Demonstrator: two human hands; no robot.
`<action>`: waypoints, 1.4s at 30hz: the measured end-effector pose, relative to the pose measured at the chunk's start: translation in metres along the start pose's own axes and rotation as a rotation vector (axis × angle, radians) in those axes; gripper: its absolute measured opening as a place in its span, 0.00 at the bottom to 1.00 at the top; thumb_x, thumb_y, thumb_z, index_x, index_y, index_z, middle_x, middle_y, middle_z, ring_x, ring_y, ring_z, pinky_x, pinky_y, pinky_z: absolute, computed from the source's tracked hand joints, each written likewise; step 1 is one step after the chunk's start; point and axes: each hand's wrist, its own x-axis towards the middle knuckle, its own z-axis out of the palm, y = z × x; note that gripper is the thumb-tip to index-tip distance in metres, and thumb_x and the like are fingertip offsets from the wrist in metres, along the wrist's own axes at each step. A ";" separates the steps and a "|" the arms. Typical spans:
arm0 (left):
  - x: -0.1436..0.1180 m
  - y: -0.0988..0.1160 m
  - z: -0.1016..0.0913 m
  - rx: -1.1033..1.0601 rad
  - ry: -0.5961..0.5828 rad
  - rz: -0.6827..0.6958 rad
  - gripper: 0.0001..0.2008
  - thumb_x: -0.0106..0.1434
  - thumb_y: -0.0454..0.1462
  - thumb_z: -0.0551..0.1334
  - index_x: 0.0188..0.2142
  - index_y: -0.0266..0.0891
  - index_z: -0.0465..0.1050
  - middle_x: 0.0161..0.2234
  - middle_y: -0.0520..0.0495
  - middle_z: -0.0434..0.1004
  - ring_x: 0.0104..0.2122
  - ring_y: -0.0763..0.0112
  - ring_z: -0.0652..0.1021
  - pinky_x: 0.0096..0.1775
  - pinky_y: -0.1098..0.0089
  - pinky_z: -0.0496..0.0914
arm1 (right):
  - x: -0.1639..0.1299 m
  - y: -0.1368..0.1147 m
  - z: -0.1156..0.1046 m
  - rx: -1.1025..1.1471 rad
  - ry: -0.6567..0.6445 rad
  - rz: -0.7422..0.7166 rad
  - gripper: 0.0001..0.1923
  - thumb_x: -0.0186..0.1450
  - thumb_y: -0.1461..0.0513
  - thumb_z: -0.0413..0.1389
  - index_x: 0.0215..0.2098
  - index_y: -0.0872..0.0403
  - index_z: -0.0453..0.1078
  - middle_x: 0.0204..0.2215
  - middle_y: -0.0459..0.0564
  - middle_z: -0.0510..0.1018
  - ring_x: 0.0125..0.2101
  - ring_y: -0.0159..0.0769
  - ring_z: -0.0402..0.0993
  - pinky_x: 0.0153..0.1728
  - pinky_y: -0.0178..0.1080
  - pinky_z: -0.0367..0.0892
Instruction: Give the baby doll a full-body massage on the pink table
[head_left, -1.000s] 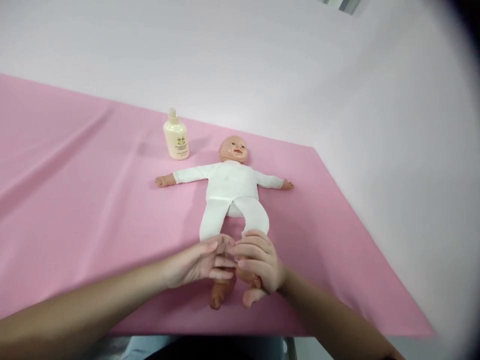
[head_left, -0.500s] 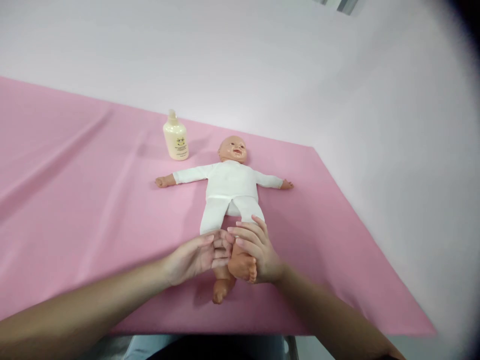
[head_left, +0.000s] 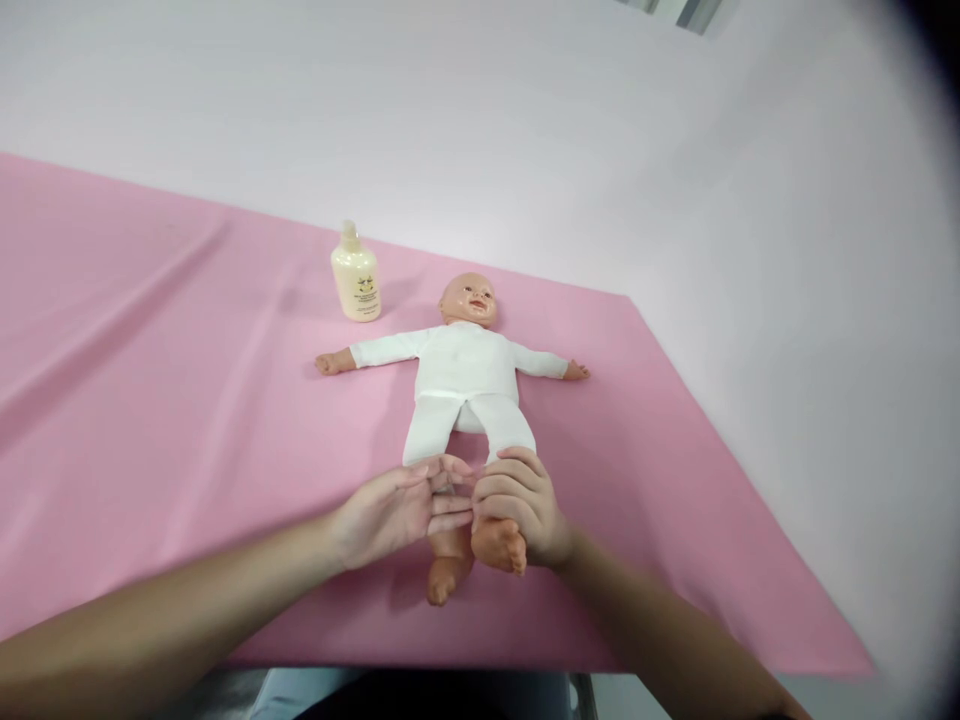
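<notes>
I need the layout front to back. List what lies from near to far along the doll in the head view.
Right hand wrapped around the doll's foot → doll's white trousers → white top → doll's head → cream bottle, standing far left of the head.

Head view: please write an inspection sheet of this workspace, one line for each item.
Surface: pink cloth covers the table, with a few soft folds on the left.
Job's things: doll in white clothes lies on its back, arms spread; bare feet point to the person.
Clutter: cream bottle stands upright beside the doll's head, apart from it.
Grippers: right hand is closed around one lower leg of the doll, its foot showing below the fingers; left hand lies open with fingers against the same leg.
Cables: nothing seen.
Surroundings: plain pale wall behind the table; no other person seen.
</notes>
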 end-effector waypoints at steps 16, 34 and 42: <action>0.000 0.002 -0.001 0.013 -0.050 -0.065 0.14 0.63 0.41 0.53 0.45 0.35 0.65 0.47 0.41 0.68 0.49 0.62 0.69 0.55 0.59 0.53 | 0.015 -0.005 -0.010 0.106 -0.035 0.150 0.10 0.52 0.66 0.54 0.30 0.51 0.57 0.21 0.43 0.69 0.22 0.32 0.66 0.27 0.39 0.66; -0.002 0.002 -0.005 -0.043 -0.082 -0.140 0.19 0.62 0.42 0.53 0.50 0.35 0.62 0.51 0.38 0.67 0.53 0.59 0.67 0.58 0.56 0.49 | 0.014 -0.009 -0.010 0.113 -0.096 0.189 0.11 0.51 0.55 0.51 0.28 0.51 0.56 0.19 0.42 0.63 0.20 0.32 0.63 0.25 0.37 0.63; -0.003 0.003 -0.002 -0.110 -0.063 -0.193 0.24 0.61 0.42 0.56 0.56 0.38 0.57 0.51 0.39 0.66 0.49 0.60 0.70 0.55 0.55 0.53 | 0.014 -0.014 -0.010 0.168 -0.128 0.170 0.04 0.53 0.60 0.48 0.26 0.51 0.56 0.17 0.42 0.62 0.19 0.32 0.60 0.26 0.37 0.64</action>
